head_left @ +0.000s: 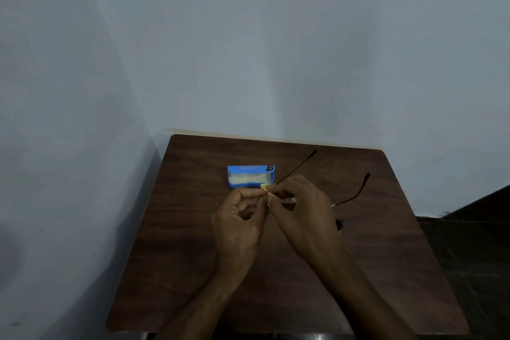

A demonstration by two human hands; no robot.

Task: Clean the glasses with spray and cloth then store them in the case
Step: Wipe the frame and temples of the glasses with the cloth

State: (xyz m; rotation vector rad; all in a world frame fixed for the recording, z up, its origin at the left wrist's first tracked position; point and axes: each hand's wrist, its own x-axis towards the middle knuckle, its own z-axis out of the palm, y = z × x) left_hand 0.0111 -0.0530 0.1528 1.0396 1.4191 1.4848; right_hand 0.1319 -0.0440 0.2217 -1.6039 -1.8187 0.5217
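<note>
The glasses [300, 196] are held above the middle of the worktop [193, 257], between both hands. Their two dark temple arms are unfolded and point away from the person: one runs up and to the right from behind the right hand toward the far edge of the worktop, the other curves out to the right of that hand. The lenses and front frame are mostly hidden behind the fingers.

A small piece of pale yellow cloth [267, 193] sits at the point where the two hands meet, pinched against the front of the glasses. Only a folded corner of it shows.

The right hand [300, 210] is closed around the front of the glasses, fingers curled over the frame. The left hand [240, 218] is closed in a narrow pinch, thumb and fingertips pressing the cloth at the left end of the frame.

The case [250, 176] lies on the worktop just beyond the hands. It is blue, open, and shows a pale lining. Its near right corner is close to the cloth.

A small dark object lies on the worktop to the right of the right wrist; it is too hidden to identify.

The worktop is dark wood grain and stands against a pale wall [248, 50].
</note>
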